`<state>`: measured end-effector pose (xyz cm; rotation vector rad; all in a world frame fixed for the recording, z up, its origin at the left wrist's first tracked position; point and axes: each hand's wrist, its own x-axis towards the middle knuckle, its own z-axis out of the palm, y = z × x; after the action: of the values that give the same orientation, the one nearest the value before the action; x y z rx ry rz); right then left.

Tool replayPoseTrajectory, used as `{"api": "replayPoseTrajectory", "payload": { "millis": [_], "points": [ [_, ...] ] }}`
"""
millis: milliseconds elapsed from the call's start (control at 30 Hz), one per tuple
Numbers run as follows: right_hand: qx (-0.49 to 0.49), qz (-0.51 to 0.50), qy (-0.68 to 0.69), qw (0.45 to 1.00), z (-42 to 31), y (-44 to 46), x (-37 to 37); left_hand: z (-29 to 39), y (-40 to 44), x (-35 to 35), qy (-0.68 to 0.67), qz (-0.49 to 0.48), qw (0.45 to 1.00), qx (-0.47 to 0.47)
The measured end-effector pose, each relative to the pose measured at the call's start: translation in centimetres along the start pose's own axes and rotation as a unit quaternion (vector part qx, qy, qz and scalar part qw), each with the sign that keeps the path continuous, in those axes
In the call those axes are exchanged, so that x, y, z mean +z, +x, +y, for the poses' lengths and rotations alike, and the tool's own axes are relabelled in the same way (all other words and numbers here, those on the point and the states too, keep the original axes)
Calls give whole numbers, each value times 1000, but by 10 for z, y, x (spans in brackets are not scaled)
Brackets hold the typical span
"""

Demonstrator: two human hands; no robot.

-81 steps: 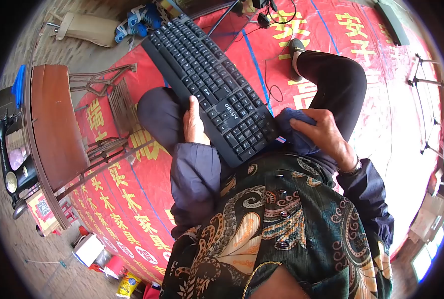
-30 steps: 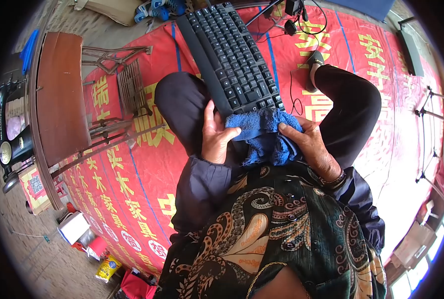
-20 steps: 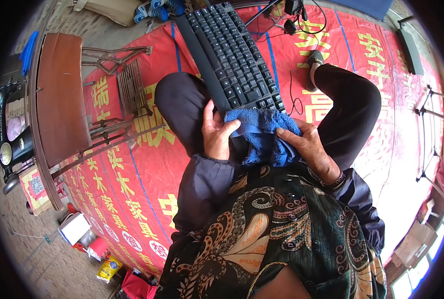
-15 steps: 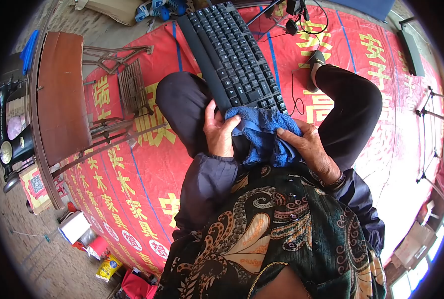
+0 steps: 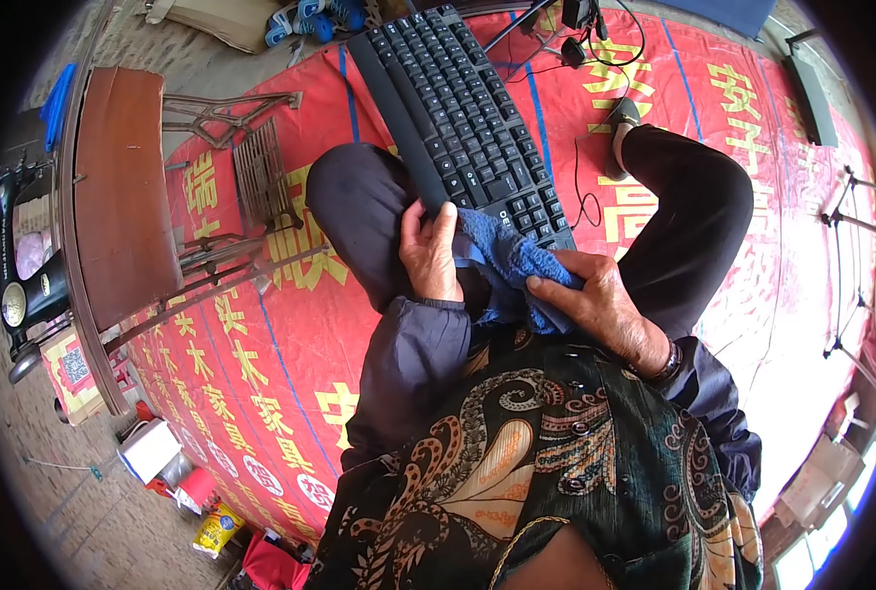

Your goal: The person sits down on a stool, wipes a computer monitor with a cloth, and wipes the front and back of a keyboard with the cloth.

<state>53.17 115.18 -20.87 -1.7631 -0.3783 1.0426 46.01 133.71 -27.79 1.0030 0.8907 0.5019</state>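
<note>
Right hand (image 5: 605, 303) pinches blue terry cloth (image 5: 510, 258) between thumb and fingers, cloth covering part of near end of black computer keyboard (image 5: 462, 123). Left hand (image 5: 430, 258) at keyboard's left edge, thumb beside cloth; cannot tell how firmly it grips. Keyboard slants away beyond hands, above red printed floor sheet (image 5: 300, 329).

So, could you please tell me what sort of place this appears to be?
Probably a home or small workshop, judging by the treadle sewing machine, the printed red floor sheet and the blue shoes.

Right hand (image 5: 603, 303) pinches beside left hand (image 5: 432, 264) (thumb (image 5: 445, 228) extended).
</note>
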Motion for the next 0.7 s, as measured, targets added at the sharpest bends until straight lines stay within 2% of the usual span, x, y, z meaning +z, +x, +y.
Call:
{"api": "replayPoseTrajectory", "payload": {
  "millis": [67, 133, 167, 233, 333, 400, 467, 600, 700],
  "points": [
    [-2, -11, -14, 1000, -6, -1, 0, -2, 1, -4, 4, 1, 1000, -2],
    [-76, -13, -30, 997, -4, 0, 3, 2, -1, -3, 8, 2, 1000, -3],
    [-76, -14, -31, 997, -4, 0, 5, 8, -6, 1, 5, 1, 1000, -6],
    [-155, -47, -100, 982, -7, 1, 9, 13, -12, 2, -1, -14, 1000, -18],
    [-197, -89, -137, 967, -19, 4, 14, 19, -13, 2, -24, -49, 997, -62],
    [-195, -78, -113, 971, -18, 6, 14, 12, -11, -1, -32, -52, 997, -51],
    [-34, -74, -77, 994, -23, 6, 8, 7, -7, -3, -41, -53, 997, -38],
    [-66, -38, -40, 996, -19, 1, 5, 8, -5, -7, -40, -68, 996, -38],
    [-48, -17, 18, 999, -17, -2, 2, 10, -5, -11, -52, -92, 993, -48]
  ]
}}
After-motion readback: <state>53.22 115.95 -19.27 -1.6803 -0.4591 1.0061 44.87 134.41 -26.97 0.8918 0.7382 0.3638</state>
